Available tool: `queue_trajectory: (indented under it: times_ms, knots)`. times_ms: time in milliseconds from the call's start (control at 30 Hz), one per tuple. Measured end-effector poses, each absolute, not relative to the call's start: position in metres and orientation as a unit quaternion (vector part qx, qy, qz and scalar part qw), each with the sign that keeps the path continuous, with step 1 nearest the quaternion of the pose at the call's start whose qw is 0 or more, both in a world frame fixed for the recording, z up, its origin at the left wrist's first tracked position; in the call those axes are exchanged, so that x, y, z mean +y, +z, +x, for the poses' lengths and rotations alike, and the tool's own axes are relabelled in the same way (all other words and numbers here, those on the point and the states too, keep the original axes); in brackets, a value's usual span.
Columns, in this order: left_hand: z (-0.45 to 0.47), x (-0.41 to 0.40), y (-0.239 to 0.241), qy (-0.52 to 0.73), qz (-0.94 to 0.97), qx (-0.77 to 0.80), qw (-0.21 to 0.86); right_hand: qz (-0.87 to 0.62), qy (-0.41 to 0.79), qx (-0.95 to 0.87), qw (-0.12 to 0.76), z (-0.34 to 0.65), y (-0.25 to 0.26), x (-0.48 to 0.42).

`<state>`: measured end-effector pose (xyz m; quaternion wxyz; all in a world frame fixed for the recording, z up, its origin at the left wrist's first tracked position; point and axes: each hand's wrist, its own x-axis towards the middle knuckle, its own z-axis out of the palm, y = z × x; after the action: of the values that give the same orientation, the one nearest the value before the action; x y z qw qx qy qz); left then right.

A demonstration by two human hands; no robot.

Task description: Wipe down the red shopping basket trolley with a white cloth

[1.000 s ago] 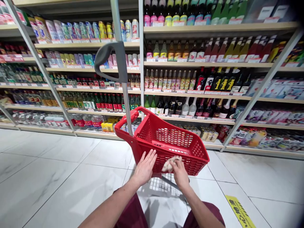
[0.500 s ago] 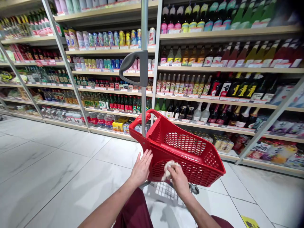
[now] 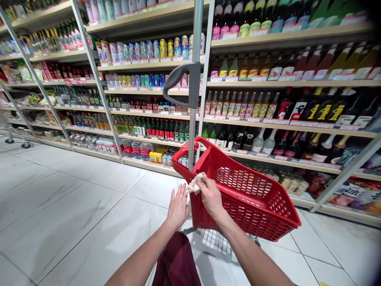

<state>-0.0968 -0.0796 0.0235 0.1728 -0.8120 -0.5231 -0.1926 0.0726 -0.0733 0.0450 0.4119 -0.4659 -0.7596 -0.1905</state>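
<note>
A red plastic shopping trolley (image 3: pixel 238 195) with perforated sides stands on wheels in front of me. My right hand (image 3: pixel 210 197) pinches a crumpled whitish cloth (image 3: pixel 196 183) against its near side, close to the rim below the red handle end. My left hand (image 3: pixel 177 207) is open, fingers stretched out and close together, just left of the trolley's near wall. Its fingertips are near the cloth; whether they touch it or the trolley I cannot tell. A grey grip (image 3: pixel 194 85) is fixed on the upright metal pole (image 3: pixel 197 35) at the trolley's handle end.
Shelves (image 3: pixel 154 65) of bottles and cans run along behind the trolley. White tiled floor (image 3: pixel 89 214) spreads to the left. Wheels of another cart (image 3: pixel 26 145) show at the far left edge. My knee (image 3: pixel 178 258) is below my hands.
My right hand has moved the cloth up and left, from the trolley's lower side to near its handle end. My left hand has come off the trolley's side. The view has shifted left.
</note>
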Motion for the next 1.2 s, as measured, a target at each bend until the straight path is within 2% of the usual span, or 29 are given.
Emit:
queue_trajectory:
  times_ms: [167,333,500,633,733,867,1000,1200]
  knots:
    - [-0.118,-0.081,0.02,-0.19,-0.802,-0.539,0.174,-0.435,-0.191,-0.809,0.348,0.051,0.029,-0.076]
    - [-0.125,-0.079,0.033,-0.206,-0.78,-0.566,0.172,-0.461,-0.198,-0.763,0.407,0.039,0.065,-0.068]
    - [-0.109,-0.079,0.048,-0.24,-0.804,-0.511,0.187,-0.462,-0.15,-0.784,0.386,0.052,0.057,-0.079]
    - [-0.082,-0.076,0.066,-0.285,-0.811,-0.471,0.198,-0.517,-0.133,-0.697,0.479,0.054,0.072,-0.074]
    - [-0.061,-0.068,0.082,-0.297,-0.823,-0.437,0.21,-0.546,-0.106,-0.677,0.482,0.073,0.083,-0.061]
    - [-0.05,-0.061,0.09,-0.267,-0.838,-0.424,0.218,-0.583,-0.083,-0.679,0.438,0.158,0.042,-0.08]
    - [-0.035,-0.062,0.082,-0.243,-0.837,-0.437,0.223,-0.677,-0.16,-0.566,0.443,0.216,0.001,-0.106]
    - [0.023,-0.071,0.063,-0.175,-0.889,-0.357,0.226,-0.56,-0.176,-0.673,0.45,0.188,0.004,-0.097]
